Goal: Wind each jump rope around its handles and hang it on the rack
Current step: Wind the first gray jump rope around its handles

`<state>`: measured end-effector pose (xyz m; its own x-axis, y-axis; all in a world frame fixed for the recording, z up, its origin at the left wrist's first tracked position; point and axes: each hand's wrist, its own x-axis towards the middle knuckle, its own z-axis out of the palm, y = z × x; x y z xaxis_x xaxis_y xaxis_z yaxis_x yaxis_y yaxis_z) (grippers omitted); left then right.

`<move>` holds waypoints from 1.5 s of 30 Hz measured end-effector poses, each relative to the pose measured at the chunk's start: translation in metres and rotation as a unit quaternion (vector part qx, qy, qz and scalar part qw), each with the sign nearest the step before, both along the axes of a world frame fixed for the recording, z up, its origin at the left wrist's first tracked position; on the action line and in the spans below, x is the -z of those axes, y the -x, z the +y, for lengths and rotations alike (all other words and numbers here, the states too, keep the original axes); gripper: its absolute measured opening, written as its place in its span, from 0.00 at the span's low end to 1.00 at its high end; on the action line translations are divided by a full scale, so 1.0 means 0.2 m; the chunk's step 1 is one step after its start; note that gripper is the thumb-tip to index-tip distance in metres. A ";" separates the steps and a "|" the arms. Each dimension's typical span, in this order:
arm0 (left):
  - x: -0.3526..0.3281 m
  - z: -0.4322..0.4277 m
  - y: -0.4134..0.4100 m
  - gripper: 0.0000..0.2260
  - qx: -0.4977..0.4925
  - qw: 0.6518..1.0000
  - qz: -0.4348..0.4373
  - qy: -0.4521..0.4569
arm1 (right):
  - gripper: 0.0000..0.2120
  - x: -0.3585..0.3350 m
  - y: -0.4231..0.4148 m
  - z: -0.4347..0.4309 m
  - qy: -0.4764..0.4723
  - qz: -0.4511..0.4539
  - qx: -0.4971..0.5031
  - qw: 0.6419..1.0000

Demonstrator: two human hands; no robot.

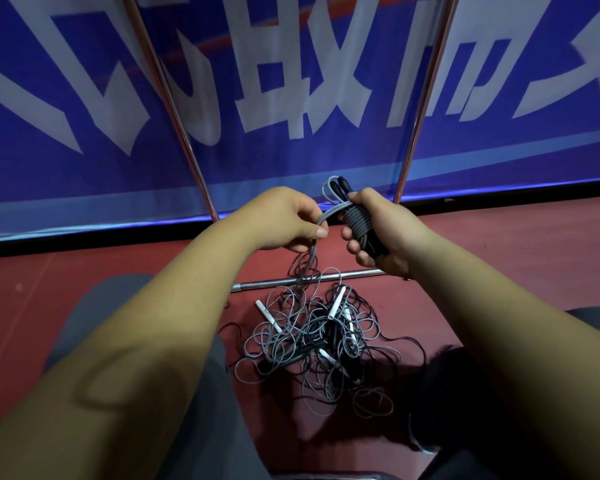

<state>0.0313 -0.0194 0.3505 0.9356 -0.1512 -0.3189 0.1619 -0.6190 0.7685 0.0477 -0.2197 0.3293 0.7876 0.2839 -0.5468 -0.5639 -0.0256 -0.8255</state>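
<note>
One jump rope (359,220) is partly wound: the right hand (390,233) grips its paired handles (343,188), the left hand (281,216) pinches the loose strand, while a tangled pile (319,341) lies on the floor below the rack (426,98), seemingly bare

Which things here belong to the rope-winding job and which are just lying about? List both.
Job in hand: left hand pinching the grey rope; right hand gripping the black handles with coils round them; tangled rope pile; metal rack.
Just there: blue banner; red floor.
</note>
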 end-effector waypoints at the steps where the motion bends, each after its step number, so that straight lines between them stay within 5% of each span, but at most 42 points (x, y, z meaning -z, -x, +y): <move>1: 0.00 0.01 -0.01 0.02 0.010 1.000 -0.008 -0.017 | 0.19 0.00 0.00 0.00 -0.001 -0.003 0.006 1.000; 5: 0.01 0.03 -0.02 0.05 0.039 0.992 -0.041 -0.111 | 0.19 0.00 0.01 0.00 -0.008 -0.003 0.012 1.000; 16: 0.00 -0.01 0.02 0.16 -0.011 0.997 0.063 -0.034 | 0.21 -0.03 0.01 -0.01 -0.032 -0.003 -0.049 0.998; 23: 0.00 0.02 0.01 0.08 0.045 0.992 0.082 0.081 | 0.23 -0.04 -0.02 -0.04 -0.087 0.008 -0.026 0.996; 28: -0.01 0.08 0.00 0.07 0.108 0.992 0.040 -0.046 | 0.18 -0.02 -0.02 -0.04 -0.090 0.004 -0.021 0.996; 32: 0.03 0.08 -0.01 0.02 0.037 0.996 0.067 -0.055 | 0.17 -0.01 -0.02 -0.04 -0.096 0.011 -0.041 0.994; 45: -0.01 0.06 -0.01 0.05 -0.016 0.999 -0.011 -0.029 | 0.16 -0.03 0.06 -0.05 -0.135 0.080 -0.330 0.931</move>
